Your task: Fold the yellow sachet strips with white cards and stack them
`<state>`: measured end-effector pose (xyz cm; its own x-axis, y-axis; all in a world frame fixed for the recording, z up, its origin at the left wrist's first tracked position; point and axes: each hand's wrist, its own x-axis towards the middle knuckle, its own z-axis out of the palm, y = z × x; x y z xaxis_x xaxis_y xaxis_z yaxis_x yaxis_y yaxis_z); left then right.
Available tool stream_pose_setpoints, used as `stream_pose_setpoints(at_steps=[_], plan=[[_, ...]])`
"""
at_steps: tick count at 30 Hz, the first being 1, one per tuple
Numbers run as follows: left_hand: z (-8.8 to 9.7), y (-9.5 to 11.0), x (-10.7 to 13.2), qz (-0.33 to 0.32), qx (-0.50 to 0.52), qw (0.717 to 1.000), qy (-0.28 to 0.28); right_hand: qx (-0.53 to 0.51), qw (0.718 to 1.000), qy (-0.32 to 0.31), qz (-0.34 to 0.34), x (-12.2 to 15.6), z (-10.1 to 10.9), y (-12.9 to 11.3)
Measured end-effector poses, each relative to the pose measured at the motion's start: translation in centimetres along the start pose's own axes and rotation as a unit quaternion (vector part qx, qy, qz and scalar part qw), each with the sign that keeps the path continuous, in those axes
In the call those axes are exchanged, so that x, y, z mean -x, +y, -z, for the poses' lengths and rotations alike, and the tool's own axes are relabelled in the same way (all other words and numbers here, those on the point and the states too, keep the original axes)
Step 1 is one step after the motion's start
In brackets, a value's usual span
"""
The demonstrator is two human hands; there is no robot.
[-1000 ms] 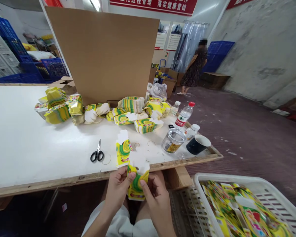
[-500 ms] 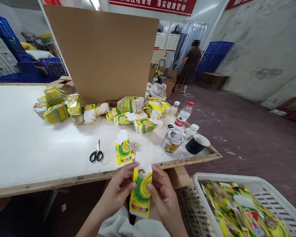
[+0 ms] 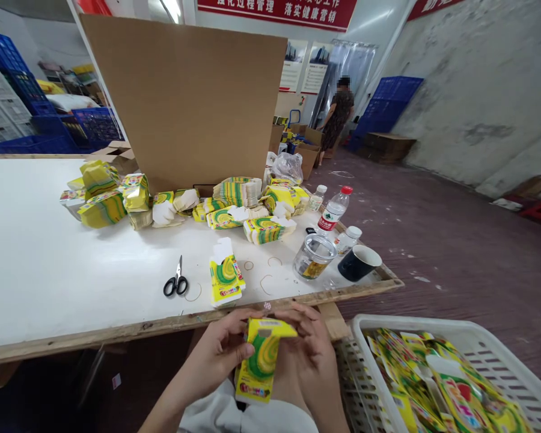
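Note:
Below the table's front edge, both hands hold one small yellow-and-green carton (image 3: 261,361). My left hand (image 3: 219,352) grips its left side with thumb and fingers. My right hand (image 3: 309,355) is wrapped round its right side and back, fingertips on the folded top flap. The carton's top looks closed. A flat stack of the same cartons (image 3: 225,279) lies on the white table (image 3: 49,264) just beyond my hands. Heaps of flat yellow cartons (image 3: 241,201) lie further back.
Black scissors (image 3: 177,282) lie on the table near loose rubber bands. A glass jar (image 3: 314,257), dark cup (image 3: 359,263) and water bottle (image 3: 334,211) stand at its right end. A white basket (image 3: 433,337) of cartons sits lower right. A cardboard sheet (image 3: 184,96) stands behind; a person (image 3: 336,117) walks far off.
The carton's white top flap, standing up before, is now folded down and closed. My hands and the carton shifted slightly lower. The distant person has moved left.

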<state>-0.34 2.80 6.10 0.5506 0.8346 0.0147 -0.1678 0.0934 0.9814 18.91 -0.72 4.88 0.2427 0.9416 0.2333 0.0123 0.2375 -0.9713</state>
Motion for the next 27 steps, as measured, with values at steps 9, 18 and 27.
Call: stream_pose_setpoints(at_steps=[9,18,27], plan=[[-0.9,-0.2,-0.3,0.002,-0.029,0.999,0.018,0.088,0.983,-0.114,-0.115,-0.1,-0.2,-0.3],[-0.9,0.0,-0.5,-0.002,0.022,1.000,0.012,0.183,0.972,-0.112,-0.100,-0.5,-0.9,-0.3],[-0.8,-0.5,-0.8,-0.015,-0.020,0.999,0.029,0.253,0.961,-0.088,-0.069,-0.6,-0.9,0.4]])
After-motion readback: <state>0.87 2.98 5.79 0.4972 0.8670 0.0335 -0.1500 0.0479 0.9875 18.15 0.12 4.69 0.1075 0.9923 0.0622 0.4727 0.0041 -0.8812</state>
